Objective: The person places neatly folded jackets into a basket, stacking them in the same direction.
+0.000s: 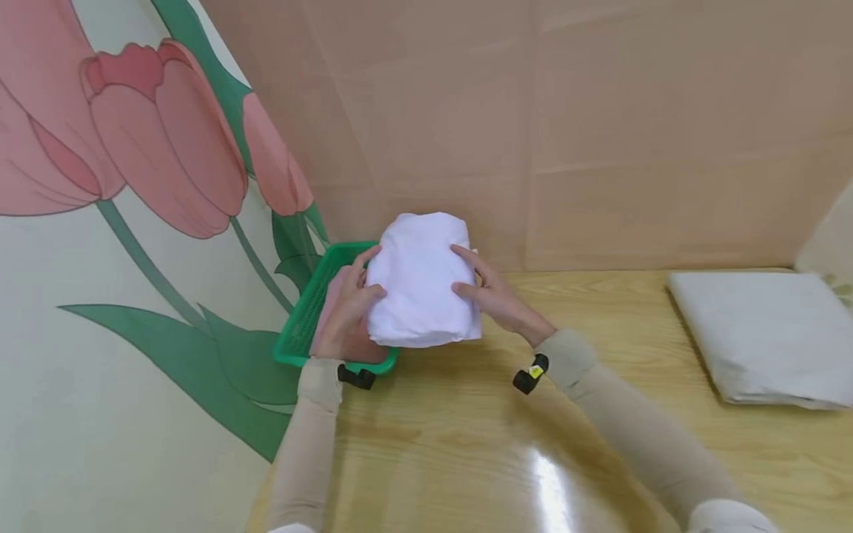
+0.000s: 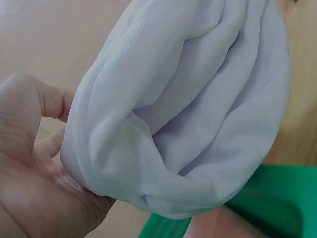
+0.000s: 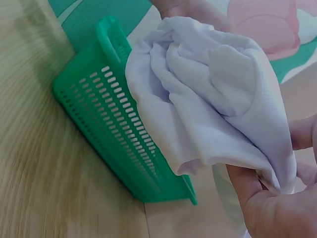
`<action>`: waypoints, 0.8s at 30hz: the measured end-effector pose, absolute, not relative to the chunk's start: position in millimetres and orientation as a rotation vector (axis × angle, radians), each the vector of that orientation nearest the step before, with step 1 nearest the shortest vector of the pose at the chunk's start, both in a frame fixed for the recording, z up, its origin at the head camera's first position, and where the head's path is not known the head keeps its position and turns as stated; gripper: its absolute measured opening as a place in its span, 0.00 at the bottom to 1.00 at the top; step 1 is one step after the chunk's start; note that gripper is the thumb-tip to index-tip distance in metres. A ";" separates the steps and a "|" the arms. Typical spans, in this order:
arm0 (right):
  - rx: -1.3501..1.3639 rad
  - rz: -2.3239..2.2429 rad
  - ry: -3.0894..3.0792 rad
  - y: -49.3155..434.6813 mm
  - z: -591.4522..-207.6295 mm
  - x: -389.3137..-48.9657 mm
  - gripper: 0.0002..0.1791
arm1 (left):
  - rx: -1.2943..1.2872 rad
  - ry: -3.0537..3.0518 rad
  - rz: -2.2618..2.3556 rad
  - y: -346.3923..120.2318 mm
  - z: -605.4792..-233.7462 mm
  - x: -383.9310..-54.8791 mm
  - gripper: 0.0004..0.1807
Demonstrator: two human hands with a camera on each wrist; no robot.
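Note:
A folded white cloth (image 1: 423,285), thick and layered, is held up between both hands, over the right part of a green basket (image 1: 286,348). My left hand (image 1: 348,307) grips its left side, thumb on the top face. On the opposite side my right hand (image 1: 496,296) grips the cloth, with thumb and a finger over its edge. Both wrist views show the bundled folds of the cloth (image 2: 183,109) from its end. Inside the basket lies pink fabric (image 1: 331,303), partly hidden by the cloth and the left hand.
A folded pale grey-white cloth (image 1: 766,333) lies on the wooden table (image 1: 453,429) at the right. A wall with painted tulips (image 1: 166,141) stands close on the left. Behind the table hangs a brown covering (image 1: 600,148).

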State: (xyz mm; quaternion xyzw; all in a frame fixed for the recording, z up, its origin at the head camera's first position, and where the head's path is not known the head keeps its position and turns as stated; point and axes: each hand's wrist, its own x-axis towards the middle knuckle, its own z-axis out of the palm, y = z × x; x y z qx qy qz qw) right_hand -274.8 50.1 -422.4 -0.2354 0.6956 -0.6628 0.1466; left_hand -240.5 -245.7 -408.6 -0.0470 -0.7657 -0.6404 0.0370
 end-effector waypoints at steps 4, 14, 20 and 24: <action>-0.672 -1.905 1.998 38.4 -423.0 -274.3 0.40 | -0.108 -2.360 -1.905 -256.9 -408.5 -242.0 0.46; -0.708 -1.884 1.946 10.5 -420.6 -273.3 0.40 | -0.064 -2.291 -1.974 -284.2 -408.2 -241.1 0.49; -0.718 -1.884 1.931 -5.5 -420.0 -273.8 0.40 | 0.019 -2.305 -1.956 -297.9 -405.2 -239.9 0.50; -0.720 -1.883 1.926 -19.0 -420.5 -274.2 0.40 | 0.070 -2.339 -1.906 -309.2 -402.2 -239.9 0.51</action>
